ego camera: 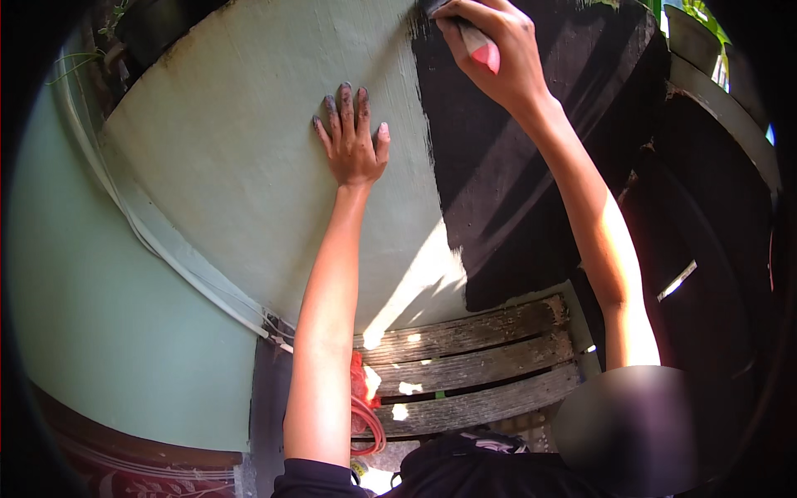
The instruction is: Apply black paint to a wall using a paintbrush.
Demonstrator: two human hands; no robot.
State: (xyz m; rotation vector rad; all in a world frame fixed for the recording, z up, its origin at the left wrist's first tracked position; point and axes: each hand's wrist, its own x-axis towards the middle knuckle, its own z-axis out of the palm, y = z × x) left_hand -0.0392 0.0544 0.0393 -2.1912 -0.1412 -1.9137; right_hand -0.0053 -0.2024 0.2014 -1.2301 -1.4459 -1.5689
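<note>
My left hand [353,146] rests flat on the pale green wall [249,174], fingers spread and dark paint on the fingertips. Higher up and to the right, my right hand [498,46] grips a paintbrush [479,46] with a pale handle that ends in red. The brush's dark bristles meet the wall at the top of the picture, partly cut off by the frame. They lie at the ragged border between the pale green area and a dark painted area [498,174]. Brush streaks show along that border.
Below the wall stands a weathered slatted wooden bench [467,367]. A red bag [361,383] and a coiled reddish hose or cable [373,429] lie by my left arm. White conduit [155,246] runs along the left corner. Potted plants [694,37] stand at upper right.
</note>
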